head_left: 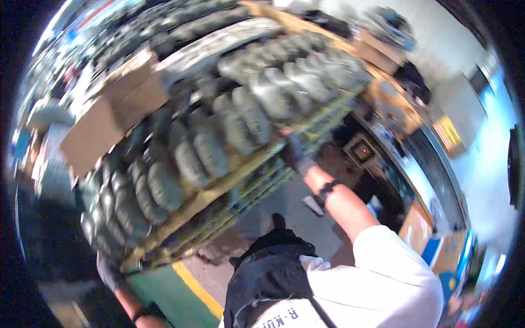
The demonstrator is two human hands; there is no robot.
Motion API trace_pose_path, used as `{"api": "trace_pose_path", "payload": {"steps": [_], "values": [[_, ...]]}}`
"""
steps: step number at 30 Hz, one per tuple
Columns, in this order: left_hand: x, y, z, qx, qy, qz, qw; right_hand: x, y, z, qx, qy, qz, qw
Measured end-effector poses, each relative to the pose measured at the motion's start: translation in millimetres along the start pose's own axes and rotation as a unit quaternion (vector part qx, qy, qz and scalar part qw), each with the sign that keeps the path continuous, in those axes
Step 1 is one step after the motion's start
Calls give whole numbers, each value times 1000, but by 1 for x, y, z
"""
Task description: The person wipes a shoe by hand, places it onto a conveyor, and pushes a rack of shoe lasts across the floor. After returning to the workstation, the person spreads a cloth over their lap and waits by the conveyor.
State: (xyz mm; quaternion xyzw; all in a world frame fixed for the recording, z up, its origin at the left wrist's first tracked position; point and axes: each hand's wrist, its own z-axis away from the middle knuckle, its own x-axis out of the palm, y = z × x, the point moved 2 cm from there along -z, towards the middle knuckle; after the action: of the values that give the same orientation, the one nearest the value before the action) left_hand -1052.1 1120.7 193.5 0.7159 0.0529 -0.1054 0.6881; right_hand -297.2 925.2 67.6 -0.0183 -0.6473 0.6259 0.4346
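A long rack with a yellowish front edge stretches before me, from near left to far right. On its top shelf stand rows of grey-green, foot-shaped pieces, apparently shoe lasts, set side by side in pairs. My right hand, in a grey glove, grips the rack's front edge toward its right part, the fingertips reaching over it. At the rack's near left corner, my gloved left hand is closed on the end of the frame. Motion blurs both hands, and the left fingers are partly hidden.
An opened cardboard box sits over the lasts at the left. Beyond the rack runs a wooden board. To the right are a brown box, a grey cabinet and a low bench. A yellow line crosses the floor below.
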Motion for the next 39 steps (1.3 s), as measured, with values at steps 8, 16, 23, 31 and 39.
{"api": "trace_pose_path", "payload": {"steps": [8, 16, 23, 31, 39], "values": [[-4, 7, 2, -143, 79, 99, 982, -2, 16, -19, -33, -3, -36, 999], [-20, 1, 1, -90, 122, -195, 969, 0, 12, -18, -154, -48, 100, 982], [-38, -40, -27, -39, 24, -103, 994, 2, 16, -16, 24, 46, -22, 998], [-20, -15, -2, -46, 220, -418, 880, 9, -4, -4, 14, -48, -114, 992], [-13, -8, 2, -31, 242, -446, 861, 43, -21, 26, 7, -116, -96, 989]]}}
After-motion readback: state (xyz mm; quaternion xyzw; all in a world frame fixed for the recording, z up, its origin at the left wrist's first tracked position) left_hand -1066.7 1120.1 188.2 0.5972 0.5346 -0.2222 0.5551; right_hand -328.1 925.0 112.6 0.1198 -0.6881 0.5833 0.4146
